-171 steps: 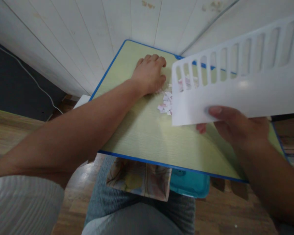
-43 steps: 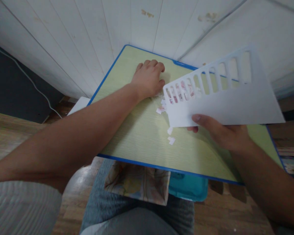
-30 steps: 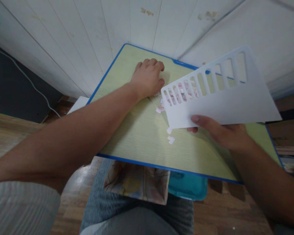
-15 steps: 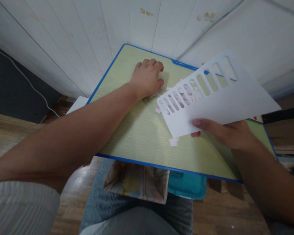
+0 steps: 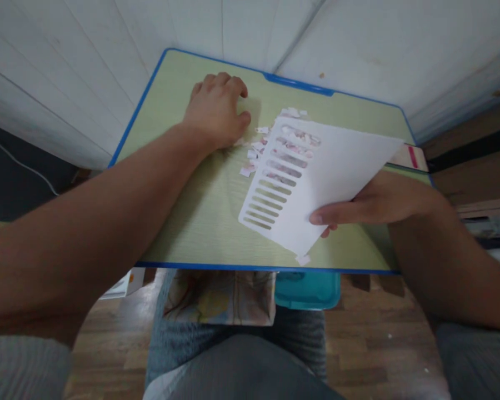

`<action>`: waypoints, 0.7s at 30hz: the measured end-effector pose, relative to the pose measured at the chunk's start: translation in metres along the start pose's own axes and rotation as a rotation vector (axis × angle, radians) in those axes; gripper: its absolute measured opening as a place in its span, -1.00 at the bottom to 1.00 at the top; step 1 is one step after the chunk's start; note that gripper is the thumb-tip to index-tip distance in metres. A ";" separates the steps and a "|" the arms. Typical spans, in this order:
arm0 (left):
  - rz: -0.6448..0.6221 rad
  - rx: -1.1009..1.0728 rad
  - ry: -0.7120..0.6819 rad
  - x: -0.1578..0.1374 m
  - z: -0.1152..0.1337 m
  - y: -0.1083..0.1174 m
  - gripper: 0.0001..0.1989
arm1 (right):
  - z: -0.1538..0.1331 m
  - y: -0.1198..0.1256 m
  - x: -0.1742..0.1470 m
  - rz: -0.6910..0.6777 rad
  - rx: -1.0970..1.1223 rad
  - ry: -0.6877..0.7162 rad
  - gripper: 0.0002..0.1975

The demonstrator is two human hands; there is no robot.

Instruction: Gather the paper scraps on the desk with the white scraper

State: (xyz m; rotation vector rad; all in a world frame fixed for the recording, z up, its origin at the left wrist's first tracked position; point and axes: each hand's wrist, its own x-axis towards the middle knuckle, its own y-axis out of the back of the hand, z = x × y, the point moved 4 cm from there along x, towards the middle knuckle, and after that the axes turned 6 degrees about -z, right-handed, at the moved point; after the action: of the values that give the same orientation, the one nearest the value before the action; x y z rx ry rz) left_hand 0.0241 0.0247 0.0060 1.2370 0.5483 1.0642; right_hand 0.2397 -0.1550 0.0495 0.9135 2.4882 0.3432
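Head: right fingers (image 5: 337, 213) pinch slotted sheet (image 5: 333, 161); left fingers (image 5: 236, 87) loosely curled.

Hands are numbering two: one left hand (image 5: 219, 114) and one right hand (image 5: 366, 205). One white slotted sheet (image 5: 337, 161) is showing, its slots numbering at least nine. Paper scraps (image 5: 256, 148) are overlapping and partly hiding, so they are defying an exact count; one further scrap (image 5: 303, 259) is showing apart from these. One table (image 5: 216, 216), one patterned cloth (image 5: 220, 300) and one teal container (image 5: 308, 291) are also appearing.
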 end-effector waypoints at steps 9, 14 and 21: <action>-0.027 -0.103 -0.026 0.002 -0.006 -0.001 -0.46 | 0.004 0.002 0.000 -0.029 0.052 0.038 -0.76; -0.003 -0.095 -0.038 0.004 -0.010 -0.004 -0.44 | 0.011 0.012 0.004 0.106 0.065 0.002 -0.62; -0.011 -0.066 -0.025 0.004 -0.009 -0.003 -0.44 | 0.012 -0.001 0.007 -0.082 0.133 -0.032 -0.67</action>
State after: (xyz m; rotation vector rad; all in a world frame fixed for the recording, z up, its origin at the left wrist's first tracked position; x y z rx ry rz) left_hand 0.0198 0.0327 0.0012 1.1868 0.4964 1.0486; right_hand 0.2408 -0.1504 0.0368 0.8581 2.5345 0.1367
